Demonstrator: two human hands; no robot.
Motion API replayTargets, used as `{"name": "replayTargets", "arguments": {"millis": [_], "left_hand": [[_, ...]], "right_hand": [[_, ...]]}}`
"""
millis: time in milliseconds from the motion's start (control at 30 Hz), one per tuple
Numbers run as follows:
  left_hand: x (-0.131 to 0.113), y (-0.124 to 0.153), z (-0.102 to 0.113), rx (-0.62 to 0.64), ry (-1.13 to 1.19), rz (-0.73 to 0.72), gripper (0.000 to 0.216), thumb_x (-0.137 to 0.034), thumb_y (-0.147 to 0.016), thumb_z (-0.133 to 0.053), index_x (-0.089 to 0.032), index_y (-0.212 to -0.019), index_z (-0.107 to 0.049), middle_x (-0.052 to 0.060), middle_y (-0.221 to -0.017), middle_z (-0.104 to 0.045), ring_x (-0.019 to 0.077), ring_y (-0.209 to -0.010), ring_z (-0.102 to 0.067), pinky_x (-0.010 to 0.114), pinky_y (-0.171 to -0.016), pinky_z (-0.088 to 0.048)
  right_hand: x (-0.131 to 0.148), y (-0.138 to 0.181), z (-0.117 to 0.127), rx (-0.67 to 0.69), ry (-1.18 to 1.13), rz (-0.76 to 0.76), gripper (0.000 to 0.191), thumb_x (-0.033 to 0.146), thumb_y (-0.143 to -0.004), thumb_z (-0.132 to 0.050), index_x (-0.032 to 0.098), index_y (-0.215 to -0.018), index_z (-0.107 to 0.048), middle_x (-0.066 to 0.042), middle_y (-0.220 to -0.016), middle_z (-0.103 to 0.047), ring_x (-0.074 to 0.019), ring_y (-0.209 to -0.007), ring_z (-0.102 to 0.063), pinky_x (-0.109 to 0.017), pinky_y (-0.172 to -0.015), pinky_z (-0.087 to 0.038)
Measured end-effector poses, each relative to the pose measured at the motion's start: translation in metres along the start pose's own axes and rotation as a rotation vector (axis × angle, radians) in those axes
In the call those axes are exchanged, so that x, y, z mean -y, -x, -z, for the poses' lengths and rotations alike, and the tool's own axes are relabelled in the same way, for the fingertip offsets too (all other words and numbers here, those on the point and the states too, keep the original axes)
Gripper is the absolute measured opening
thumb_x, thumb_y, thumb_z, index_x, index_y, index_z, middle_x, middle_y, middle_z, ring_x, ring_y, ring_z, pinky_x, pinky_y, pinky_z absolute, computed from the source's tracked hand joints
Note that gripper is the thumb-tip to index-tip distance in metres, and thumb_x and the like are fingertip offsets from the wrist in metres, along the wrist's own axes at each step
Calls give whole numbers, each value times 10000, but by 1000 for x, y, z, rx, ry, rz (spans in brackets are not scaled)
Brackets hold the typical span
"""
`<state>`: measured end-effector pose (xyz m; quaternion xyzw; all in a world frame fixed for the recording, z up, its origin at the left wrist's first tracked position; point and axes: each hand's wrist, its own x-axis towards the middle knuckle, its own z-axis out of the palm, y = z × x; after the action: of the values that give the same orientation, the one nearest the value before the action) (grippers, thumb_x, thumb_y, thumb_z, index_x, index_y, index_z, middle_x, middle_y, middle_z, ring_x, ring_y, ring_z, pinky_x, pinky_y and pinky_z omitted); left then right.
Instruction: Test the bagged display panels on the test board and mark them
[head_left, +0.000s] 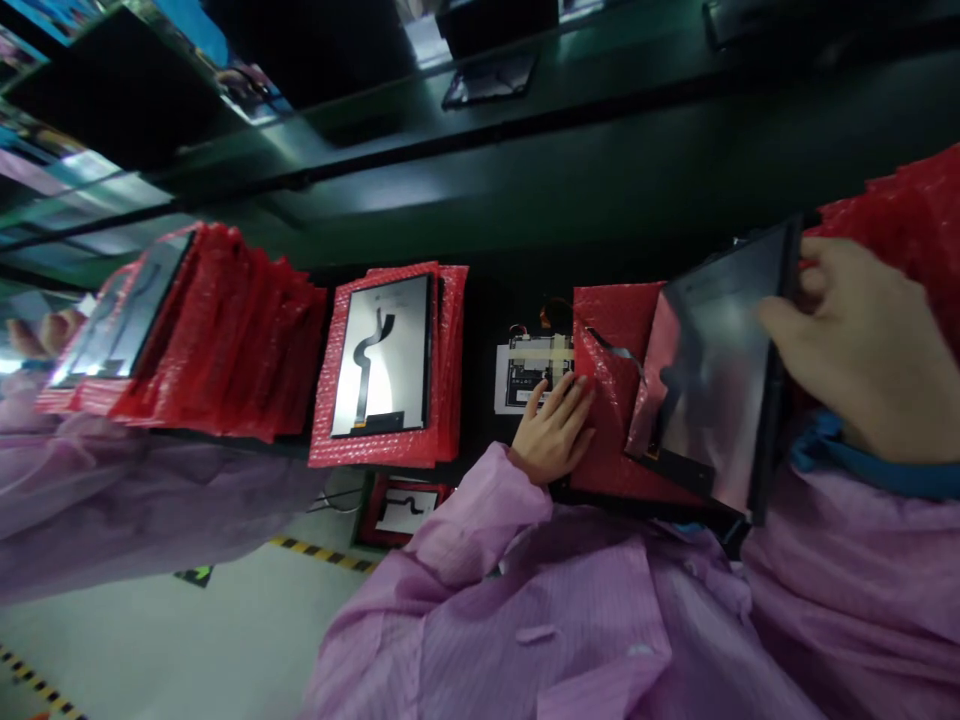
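Within the right hand's (pixel 855 345) grip tilts the display panel (pixel 720 370).

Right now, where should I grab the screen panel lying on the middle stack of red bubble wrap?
Probably by its two long side edges, coming from above. The screen panel lies flat on the red bubble wrap, back side up, with a thin ribbon cable winding down its middle, so fingers are best kept off that face.
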<state>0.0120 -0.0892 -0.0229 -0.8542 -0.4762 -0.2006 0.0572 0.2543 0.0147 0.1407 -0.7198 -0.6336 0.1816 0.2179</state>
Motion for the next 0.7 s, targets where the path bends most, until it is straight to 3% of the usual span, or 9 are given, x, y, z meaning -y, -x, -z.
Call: {"name": "replayTargets", "arguments": {"millis": [67, 200, 300, 400, 500, 567, 700], "left_hand": [[0, -1, -1, 18, 38, 20, 515, -317, -1025, -434, -105, -1494, -431, 173, -1452, -603, 292, -1432, -484, 483, -1217, -263], [1, -1, -2, 40, 108, 58, 649, -304, -1026, -434, -110, -1601, -203, 175, -1440, -611, 286, -1399, -526, 471, -1227, -267], [3, 0, -3, 53, 157, 78, 686, -251, -1028, -395, -119, -1623, -82, 188, -1494, -557, 276, -1463, -455, 486, -1240, -259], [5, 0, -3, 52, 195, 100, 696, -206, -1015, -391, -127, -1625, -66, 185, -1514, -536, 262, -1495, -410, 492, -1248, -264], [6, 1, -2, 58, 211, 81, 682, -183, -1005, -407, -134, -1625, -127, 176, -1528, -524, 252, -1519, -366, 483, -1252, -272], [6, 2, -3, 66, 187, 46, 629, -172, -996, -424, -168, -1603, -262, 160, -1542, -513, 268, -1535, -333, 504, -1252, -269], [6, 3, -4, 70, 120, 10, 533, -166, -974, -458, -203, -1506, -473, 156, -1554, -495, 318, -1541, -306, 571, -1225, -283]], "right_hand": [[-10, 6, 9, -35, -64, -3, 456, 62, -770, -611, 218, -1194, -676, -71, -928, -721, -258, -871, -688, -476, -865, -529], [-23, 6, 8, -35, -429, 11, 452, 91, -806, -603, 247, -1222, -686, -52, -974, -742, -178, -813, -683, -368, -749, -520], [-30, -2, -13, 86, -662, -36, 364, 116, -818, -622, 194, -1166, -696, -53, -909, -741, -146, -714, -649, -343, -714, -509], [-38, -12, -41, 253, -746, -151, 358, 78, -820, -570, 153, -1156, -668, -58, -881, -731, -127, -648, -606, -299, -642, -482], [-50, -21, -63, 340, -665, -175, 394, 60, -833, -518, 139, -1202, -632, -87, -955, -728, -135, -710, -617, -290, -669, -496], [-60, -25, -69, 337, -502, -123, 403, 87, -842, -531, 144, -1232, -620, -106, -990, -718, -164, -777, -637, -329, -738, -522], [-68, -19, -64, 181, -126, 87, 366, 204, -839, -603, 125, -1194, -648, -183, -1151, -656, -308, -1044, -634, -521, -982, -483]]}}
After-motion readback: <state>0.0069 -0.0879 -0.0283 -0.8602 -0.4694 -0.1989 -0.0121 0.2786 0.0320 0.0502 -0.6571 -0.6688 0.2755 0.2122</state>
